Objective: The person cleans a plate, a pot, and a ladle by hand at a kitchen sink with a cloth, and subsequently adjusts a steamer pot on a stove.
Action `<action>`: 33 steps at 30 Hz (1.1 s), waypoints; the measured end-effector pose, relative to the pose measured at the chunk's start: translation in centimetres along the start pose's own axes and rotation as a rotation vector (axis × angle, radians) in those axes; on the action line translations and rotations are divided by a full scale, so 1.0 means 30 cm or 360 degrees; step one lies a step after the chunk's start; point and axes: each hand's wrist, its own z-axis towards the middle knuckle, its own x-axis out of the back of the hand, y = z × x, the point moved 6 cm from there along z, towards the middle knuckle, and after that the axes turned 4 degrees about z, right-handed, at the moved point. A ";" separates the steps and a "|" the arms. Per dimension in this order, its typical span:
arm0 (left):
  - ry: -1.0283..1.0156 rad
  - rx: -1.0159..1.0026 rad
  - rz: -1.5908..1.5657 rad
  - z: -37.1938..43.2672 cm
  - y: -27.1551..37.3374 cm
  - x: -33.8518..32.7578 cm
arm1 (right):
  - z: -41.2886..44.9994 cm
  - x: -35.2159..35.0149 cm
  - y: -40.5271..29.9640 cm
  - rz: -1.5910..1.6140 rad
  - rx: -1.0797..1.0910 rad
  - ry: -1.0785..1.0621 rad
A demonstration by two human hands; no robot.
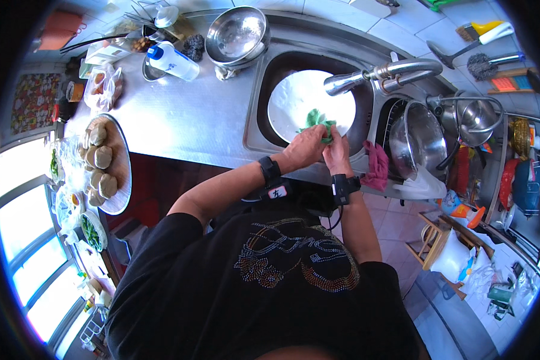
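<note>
My left hand (307, 143) and my right hand (337, 150) meet over the near rim of a round white basin (288, 99). Between their fingers is a crumpled green piece (315, 118), limp like cloth or leaf; I cannot tell which. Its upper part spreads over the basin's inside, and a lower bit shows between the hands. The basin sits in the larger bowl of a steel sink (254, 121). Above its far right side hangs the spout of a chrome faucet (342, 83). Whether water runs is lost in glare.
A pink cloth (376, 166) drapes over the sink's front edge, beside a steel pot (416, 139). Metal bowls (237, 36) stand behind the counter's middle, near a blue-capped bottle (175, 61). At left, a round board (120, 157) holds several dough-like pieces (102, 157).
</note>
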 end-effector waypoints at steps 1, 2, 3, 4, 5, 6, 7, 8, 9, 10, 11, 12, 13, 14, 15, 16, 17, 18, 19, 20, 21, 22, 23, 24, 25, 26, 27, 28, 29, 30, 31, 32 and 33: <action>-0.0006 0.0005 -0.0001 -0.005 0.015 0.007 | 0.002 0.002 -0.014 -0.0031 0.0127 -0.0010; -0.0014 -0.0028 -0.0039 -0.008 0.034 0.014 | 0.001 0.004 -0.027 -0.0062 0.0253 -0.0020; -0.0015 -0.0060 -0.0078 -0.012 0.043 0.019 | -0.003 -0.006 -0.033 -0.0061 0.0245 -0.0019; 0.0037 -0.0213 0.0045 -0.014 0.040 0.008 | -0.009 -0.007 -0.051 -0.0151 0.0296 0.0056; 0.0036 -0.0206 0.0046 -0.021 0.027 -0.002 | -0.016 -0.008 -0.070 -0.0241 0.0348 0.0130; 0.0077 -0.0335 0.0166 -0.032 0.036 -0.001 | -0.041 -0.042 -0.100 -0.0271 0.0387 0.0189; 0.0118 -0.0464 0.0287 -0.044 0.044 0.001 | -0.034 -0.031 -0.105 -0.0271 0.0383 0.0190; 0.0035 -0.0478 0.0266 -0.046 0.028 0.000 | -0.022 -0.002 -0.122 -0.0326 0.0420 0.0283; 0.0033 -0.0481 0.0263 -0.045 0.006 0.011 | -0.016 0.031 -0.142 -0.0380 0.0461 0.0380; -0.0017 -0.0577 0.0305 -0.046 -0.016 0.017 | -0.011 0.034 -0.157 -0.0296 0.0533 0.0288; -0.0066 -0.0673 0.0346 -0.045 -0.036 0.023 | -0.008 0.053 -0.168 -0.0251 0.0522 0.0303; -0.0059 -0.0664 0.0416 -0.040 -0.068 0.039 | -0.016 0.042 -0.184 -0.0251 0.0516 0.0269; -0.0053 -0.0748 0.0523 -0.032 -0.087 0.064 | -0.025 0.032 -0.203 -0.0252 0.0514 0.0240; -0.0066 -0.0787 0.0605 -0.022 -0.110 0.084 | -0.021 0.046 -0.212 -0.0255 0.0512 0.0239; -0.0080 -0.0832 0.0685 -0.006 -0.131 0.101 | -0.013 0.055 -0.223 -0.0298 0.0485 0.0147; -0.0043 -0.0889 0.0777 0.011 -0.153 0.120 | -0.007 0.059 -0.233 -0.0342 0.0452 0.0051; -0.0091 -0.0865 0.0878 0.032 -0.187 0.133 | -0.005 0.078 -0.257 -0.0344 0.0449 0.0050; -0.0111 -0.0835 0.0998 0.057 -0.192 0.155 | -0.004 0.076 -0.284 -0.0687 0.0483 -0.0102; -0.0128 -0.0802 0.1120 0.082 -0.201 0.176 | -0.012 0.048 -0.294 -0.1030 0.0513 -0.0259; -0.0146 -0.0782 0.1086 0.106 -0.216 0.197 | -0.008 0.059 -0.284 -0.0603 0.0288 -0.0207; -0.0145 -0.0780 0.1086 0.130 -0.225 0.208 | -0.009 0.057 -0.294 -0.0604 0.0286 -0.0208; -0.0143 -0.0816 0.1061 0.149 -0.229 0.215 | -0.006 0.056 -0.297 -0.0594 0.0222 -0.0253; -0.0142 -0.0851 0.1037 0.155 -0.231 0.215 | -0.003 0.054 -0.295 -0.0583 0.0157 -0.0297; -0.0145 -0.0857 0.1034 0.158 -0.231 0.206 | 0.002 0.063 -0.300 -0.0581 0.0160 -0.0291; -0.0108 -0.0821 0.0984 0.158 -0.232 0.201 | 0.009 0.072 -0.297 -0.0608 0.0129 -0.0282; -0.0071 -0.0784 0.0934 0.155 -0.232 0.194 | 0.013 0.081 -0.294 -0.0634 0.0097 -0.0274; -0.0034 -0.0740 0.0885 0.145 -0.238 0.185 | 0.008 0.069 -0.286 -0.0633 0.0093 -0.0273; 0.0040 -0.0834 0.0904 0.122 -0.228 0.170 | 0.004 0.054 -0.284 -0.0682 0.0214 -0.0231; 0.0037 -0.0828 0.0905 0.104 -0.229 0.149 | -0.001 0.042 -0.285 -0.0730 0.0335 -0.0189; -0.0045 -0.0791 0.0805 0.075 -0.213 0.125 | -0.002 0.044 -0.269 -0.0723 0.0329 -0.0189; -0.0125 -0.0761 0.0707 0.050 -0.185 0.109 | 0.010 0.056 -0.249 -0.0574 0.0296 -0.0154; -0.0061 -0.0702 0.0494 0.022 -0.155 0.113 | 0.022 0.067 -0.228 -0.0424 0.0263 -0.0121; -0.0034 -0.0677 0.0369 0.003 -0.162 0.089 | 0.031 0.064 -0.204 -0.0420 0.0256 -0.0130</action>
